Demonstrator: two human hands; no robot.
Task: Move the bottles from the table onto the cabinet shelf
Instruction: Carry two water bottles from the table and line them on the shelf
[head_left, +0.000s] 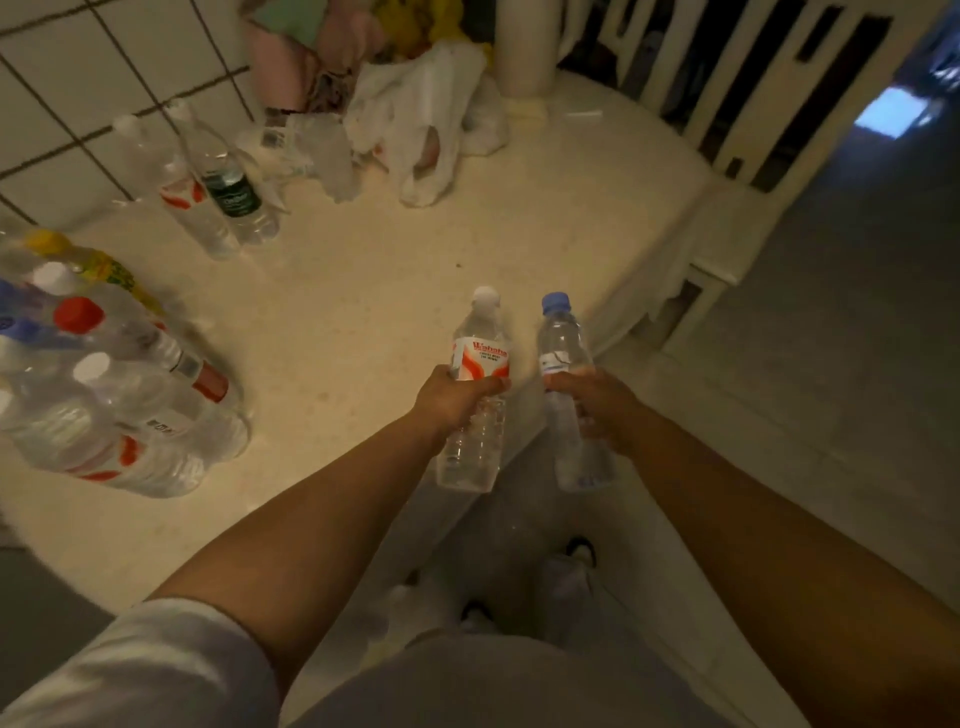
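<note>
While our left hand (457, 397) grips the white-capped bottle (475, 395) and our right hand (597, 402) the blue-capped bottle (566, 395), both upright past the table (363, 291) edge, we see no shelf.

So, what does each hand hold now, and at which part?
The left hand grips the white-capped bottle around its middle, at the lower edge of the red label. The right hand grips the blue-capped bottle around its middle.

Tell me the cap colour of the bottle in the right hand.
Blue: the cap of the bottle in the right hand shows clearly in the head view.
</note>
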